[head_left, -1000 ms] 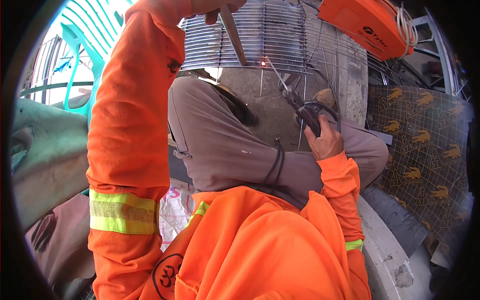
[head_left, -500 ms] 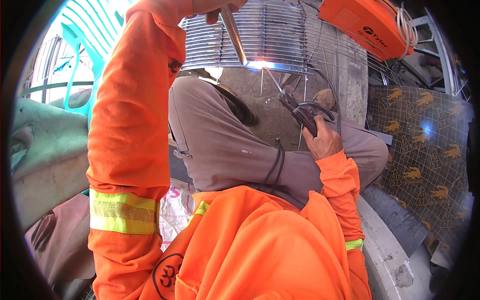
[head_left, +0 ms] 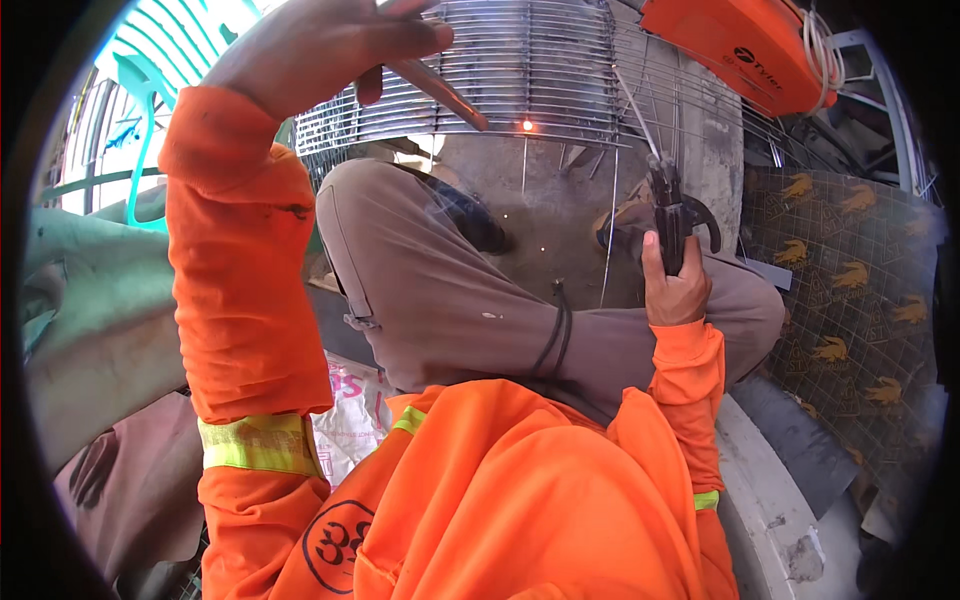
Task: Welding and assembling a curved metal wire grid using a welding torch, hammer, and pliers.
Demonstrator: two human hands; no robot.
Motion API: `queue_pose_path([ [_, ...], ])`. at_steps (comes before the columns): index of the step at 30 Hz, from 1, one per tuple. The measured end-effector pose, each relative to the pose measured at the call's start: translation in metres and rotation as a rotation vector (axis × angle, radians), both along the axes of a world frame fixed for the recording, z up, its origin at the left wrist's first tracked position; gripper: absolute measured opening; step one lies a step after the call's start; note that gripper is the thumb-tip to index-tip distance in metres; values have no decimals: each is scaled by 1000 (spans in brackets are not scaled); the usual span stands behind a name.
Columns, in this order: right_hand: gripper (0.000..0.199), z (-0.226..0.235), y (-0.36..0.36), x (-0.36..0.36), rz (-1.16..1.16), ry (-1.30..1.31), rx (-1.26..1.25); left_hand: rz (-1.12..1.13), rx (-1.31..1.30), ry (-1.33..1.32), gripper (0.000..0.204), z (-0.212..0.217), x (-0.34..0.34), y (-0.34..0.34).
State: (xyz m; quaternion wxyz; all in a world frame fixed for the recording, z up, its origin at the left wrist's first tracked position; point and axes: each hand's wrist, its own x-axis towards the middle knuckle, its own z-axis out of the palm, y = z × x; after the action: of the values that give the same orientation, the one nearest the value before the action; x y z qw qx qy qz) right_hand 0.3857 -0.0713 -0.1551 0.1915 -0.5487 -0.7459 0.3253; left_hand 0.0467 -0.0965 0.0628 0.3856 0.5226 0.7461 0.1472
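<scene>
My right hand (head_left: 680,290) is wrapped round a dark welding electrode holder (head_left: 668,205) above my right knee. From its jaws a thin welding rod (head_left: 635,110) points up and left, its tip over the right side of a grille of thin metal bars (head_left: 480,70). A small orange spot (head_left: 527,126) glows on the grille's near edge. At the upper left, my left hand (head_left: 320,50) grips a metal bar (head_left: 440,95), whose lower end is close to the glowing spot. The bar's upper end is hidden by the hand.
An orange machine (head_left: 735,50) with a coiled pale cable stands at the upper right. Below it lies a dark patterned sheet (head_left: 840,290). A turquoise plastic chair (head_left: 150,90) and green cloth (head_left: 100,290) are on the left. My bent legs (head_left: 430,270) frame the grille's near side.
The bright arc has gone out, leaving an orange glow and a few sparks. My right hand has swung the holder and rod to the right. My left hand has shifted left and down.
</scene>
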Motion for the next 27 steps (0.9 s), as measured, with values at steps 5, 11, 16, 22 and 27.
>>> queue_pose_path([
  [5,27,-7,9,8,-115,77,13,195,209,-37,37,-57,-10,-38],
  [11,28,-3,10,2,-46,-6,-75,301,267,132,36,-74,-11,-37],
  [16,26,-2,10,-3,-10,20,-49,252,284,240,34,-67,-20,-28],
  [22,24,-8,11,5,-13,32,-2,172,257,199,32,-80,10,-35],
  [27,25,-7,12,1,16,16,-45,120,369,363,15,-85,35,-64],
])
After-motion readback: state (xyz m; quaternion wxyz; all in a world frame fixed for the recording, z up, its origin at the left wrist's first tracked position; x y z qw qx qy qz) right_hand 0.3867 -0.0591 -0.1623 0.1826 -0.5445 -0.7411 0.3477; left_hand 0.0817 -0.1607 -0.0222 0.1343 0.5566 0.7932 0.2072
